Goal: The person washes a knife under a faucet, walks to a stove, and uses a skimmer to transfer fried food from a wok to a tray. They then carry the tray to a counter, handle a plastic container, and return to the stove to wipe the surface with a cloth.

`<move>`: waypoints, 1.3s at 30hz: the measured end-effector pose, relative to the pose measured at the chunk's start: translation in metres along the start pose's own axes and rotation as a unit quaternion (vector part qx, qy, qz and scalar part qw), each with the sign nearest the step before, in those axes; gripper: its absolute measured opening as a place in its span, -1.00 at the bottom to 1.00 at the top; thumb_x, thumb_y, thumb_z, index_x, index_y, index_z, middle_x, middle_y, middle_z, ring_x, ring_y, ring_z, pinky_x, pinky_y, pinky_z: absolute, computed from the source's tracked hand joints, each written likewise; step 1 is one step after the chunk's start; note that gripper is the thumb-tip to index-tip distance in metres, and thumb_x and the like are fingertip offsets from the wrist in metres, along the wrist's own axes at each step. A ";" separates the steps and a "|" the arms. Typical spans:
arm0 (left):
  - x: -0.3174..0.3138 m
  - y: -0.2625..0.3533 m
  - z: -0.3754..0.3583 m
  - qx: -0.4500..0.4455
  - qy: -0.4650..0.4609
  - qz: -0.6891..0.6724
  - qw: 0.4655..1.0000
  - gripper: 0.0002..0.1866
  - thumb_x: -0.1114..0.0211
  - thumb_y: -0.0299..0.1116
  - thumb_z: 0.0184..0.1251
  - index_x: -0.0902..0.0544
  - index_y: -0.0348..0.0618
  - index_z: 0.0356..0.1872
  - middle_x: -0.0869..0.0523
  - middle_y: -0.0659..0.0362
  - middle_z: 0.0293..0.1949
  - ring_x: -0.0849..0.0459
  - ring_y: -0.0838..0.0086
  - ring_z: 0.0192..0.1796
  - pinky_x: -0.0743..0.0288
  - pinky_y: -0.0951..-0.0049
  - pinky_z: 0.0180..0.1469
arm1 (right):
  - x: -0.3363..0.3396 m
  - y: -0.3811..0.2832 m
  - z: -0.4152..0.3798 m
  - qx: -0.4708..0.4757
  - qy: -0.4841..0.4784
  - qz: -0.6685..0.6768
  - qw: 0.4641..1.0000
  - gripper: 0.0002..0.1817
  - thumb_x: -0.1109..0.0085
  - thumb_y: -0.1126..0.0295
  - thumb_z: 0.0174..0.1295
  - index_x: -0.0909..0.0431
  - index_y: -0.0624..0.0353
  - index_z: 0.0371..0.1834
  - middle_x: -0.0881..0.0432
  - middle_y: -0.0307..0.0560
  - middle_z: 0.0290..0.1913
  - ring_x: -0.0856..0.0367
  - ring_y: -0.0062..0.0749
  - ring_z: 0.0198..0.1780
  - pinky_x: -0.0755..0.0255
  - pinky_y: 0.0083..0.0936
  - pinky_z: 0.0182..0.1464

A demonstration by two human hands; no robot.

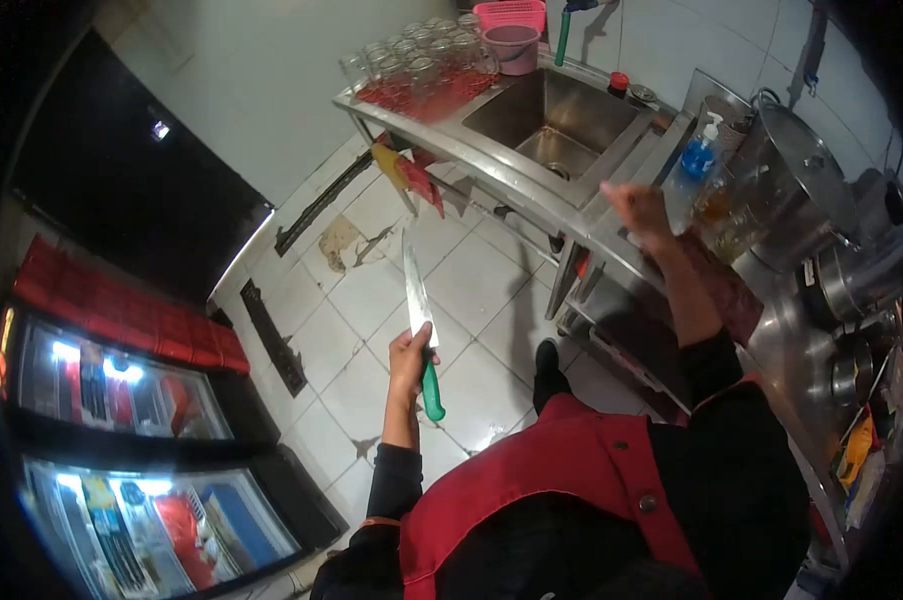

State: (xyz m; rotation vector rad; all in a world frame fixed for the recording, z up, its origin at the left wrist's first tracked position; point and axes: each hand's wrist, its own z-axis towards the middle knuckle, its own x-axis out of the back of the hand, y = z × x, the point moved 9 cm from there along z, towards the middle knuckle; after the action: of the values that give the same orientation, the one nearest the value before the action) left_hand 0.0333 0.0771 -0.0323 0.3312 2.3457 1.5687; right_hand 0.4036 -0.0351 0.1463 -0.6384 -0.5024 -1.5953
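My left hand (407,362) is closed around a kitchen knife with a green handle (432,392). The blade (414,285) points away from me, over the tiled floor. Farther right, my right hand (639,212) is raised by the front edge of the steel counter, right of the sink. Its fingers look curled in, slightly blurred, and I see nothing in them. Behind it on the counter stands a pump bottle of blue liquid (698,157).
A steel sink (551,115) is set in the counter, with glass mugs (421,60) and a pink bucket (512,48) on its left. Large pots (791,170) crowd the right side. Lit display fridges (121,390) stand at left. A cloth (408,178) hangs below the counter.
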 end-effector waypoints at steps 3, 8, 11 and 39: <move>-0.029 0.040 0.081 0.000 -0.028 0.055 0.998 -0.77 -0.16 -0.25 0.08 -0.46 -0.18 -0.62 -0.42 0.28 -0.73 -0.37 0.60 -0.76 -0.29 0.66 -0.73 | -0.067 0.067 0.070 -0.123 0.002 0.055 0.991 -0.68 -0.11 0.34 -0.05 -0.25 0.20 -0.82 -0.44 -0.10 -0.50 -0.41 -0.25 -0.54 -0.25 -0.46 -0.61; -0.119 0.071 0.181 0.016 -0.076 0.039 0.996 -0.75 -0.18 -0.22 0.06 -0.44 -0.15 -0.65 -0.42 0.26 -0.73 -0.36 0.62 -0.77 -0.28 0.67 -0.74 | -0.079 0.153 0.213 0.107 0.202 -0.120 0.966 -0.91 -0.09 0.44 -0.13 -0.39 0.15 -0.57 -0.44 -0.05 -0.57 -0.43 -0.19 -0.45 -0.31 -0.39 -0.54; -0.153 0.094 0.229 0.044 -0.109 0.063 0.991 -0.76 -0.16 -0.25 0.08 -0.44 -0.18 -0.62 -0.38 0.27 -0.75 -0.34 0.62 -0.77 -0.22 0.67 -0.75 | -0.100 0.196 0.282 -0.011 0.188 -0.079 0.979 -0.80 0.10 0.31 0.04 -0.44 0.18 -0.40 -0.52 -0.02 -0.43 -0.47 -0.12 -0.41 -0.33 -0.23 -0.40; -0.538 0.059 0.520 0.260 -0.494 0.145 0.817 -0.87 -0.03 -0.61 -0.02 -0.41 -0.33 -0.38 -0.44 0.05 -0.46 -0.47 0.29 -0.49 -0.45 0.28 -0.64 | -0.195 0.238 0.399 -0.389 -0.242 -0.482 0.747 -0.74 0.01 0.18 0.00 -0.48 0.16 -0.48 -0.52 0.00 -0.48 -0.46 -0.09 -0.32 -0.32 -0.20 -0.37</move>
State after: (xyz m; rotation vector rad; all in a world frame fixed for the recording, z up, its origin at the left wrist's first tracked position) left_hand 0.7272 0.3555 -0.1011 1.3085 1.8027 0.4989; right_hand 0.6969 0.3419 0.3064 -1.6453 -0.5722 -2.6836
